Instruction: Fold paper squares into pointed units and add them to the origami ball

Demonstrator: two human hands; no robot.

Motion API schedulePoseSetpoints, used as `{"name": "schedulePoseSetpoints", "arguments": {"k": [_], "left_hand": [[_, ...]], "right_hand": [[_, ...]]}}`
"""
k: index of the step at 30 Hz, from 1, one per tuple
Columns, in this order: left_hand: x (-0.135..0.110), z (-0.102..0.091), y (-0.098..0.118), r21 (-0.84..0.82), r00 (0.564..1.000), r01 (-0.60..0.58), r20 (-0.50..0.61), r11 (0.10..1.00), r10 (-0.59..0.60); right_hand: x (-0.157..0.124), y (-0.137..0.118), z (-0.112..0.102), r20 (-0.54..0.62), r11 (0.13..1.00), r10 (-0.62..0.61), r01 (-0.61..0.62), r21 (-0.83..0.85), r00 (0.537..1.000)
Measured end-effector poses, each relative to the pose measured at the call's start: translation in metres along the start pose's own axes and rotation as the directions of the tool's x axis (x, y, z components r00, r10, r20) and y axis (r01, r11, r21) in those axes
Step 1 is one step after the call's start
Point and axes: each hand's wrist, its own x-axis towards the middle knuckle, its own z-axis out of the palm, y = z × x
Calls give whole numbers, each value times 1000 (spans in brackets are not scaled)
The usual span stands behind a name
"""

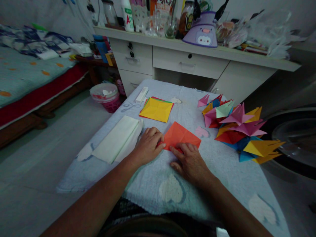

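An orange-red sheet of folding paper [182, 134] lies on the cloth-covered table in front of me, its crease lines faintly showing. The fingers of my left hand [149, 144] are curled, and thumb and fingertips pinch the sheet's left corner. Across the lower edge of the paper rests my right hand [190, 161]; its fingers are stretched out and press on the sheet, with the thumb apart on the cloth. Just beyond sits a stack of square papers [156, 109], yellow on top with red and green edges peeking out.
Folded paper cranes [238, 118] in several colours are heaped at the table's right. A folded whitish paper packet [118, 138] lies left of my left hand, and a small white box [142, 94] farther back. A pink bin [106, 97] stands on the floor by the drawers [172, 61].
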Motion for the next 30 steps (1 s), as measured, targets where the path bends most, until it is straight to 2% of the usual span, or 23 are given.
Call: {"name": "schedulePoseSetpoints", "arguments": {"k": [9, 13, 15, 19, 22, 25, 27, 30], "left_hand": [[-2, 2, -3, 98, 983, 141, 102, 985, -151], [-1, -3, -1, 109, 973, 152, 156, 982, -168], [-2, -7, 0, 96, 981, 128, 136, 987, -140], [-11, -16, 11, 124, 999, 53, 0, 991, -53], [-27, -12, 30, 209, 998, -16, 65, 978, 3], [-47, 1, 46, 235, 982, -127, 166, 964, 89], [-57, 10, 52, 263, 979, -144, 176, 954, 99], [-63, 18, 52, 311, 985, -107, 164, 944, 58]], "right_hand": [[0, 1, 1, 18, 1000, 8, -8, -8, 1000], [0, 2, 3, 6, 1000, -1, 2, -20, 1000], [0, 3, 4, -2, 1000, -5, 5, -24, 1000], [0, 3, 5, -10, 1000, -7, 7, -28, 1000], [0, 3, 6, -11, 1000, -10, 9, -28, 1000], [0, 4, 7, -20, 1000, -13, 13, -23, 1000], [0, 5, 8, -29, 1000, -13, 12, -24, 1000], [-1, 5, 8, -25, 1000, -13, 12, -27, 1000]]}}
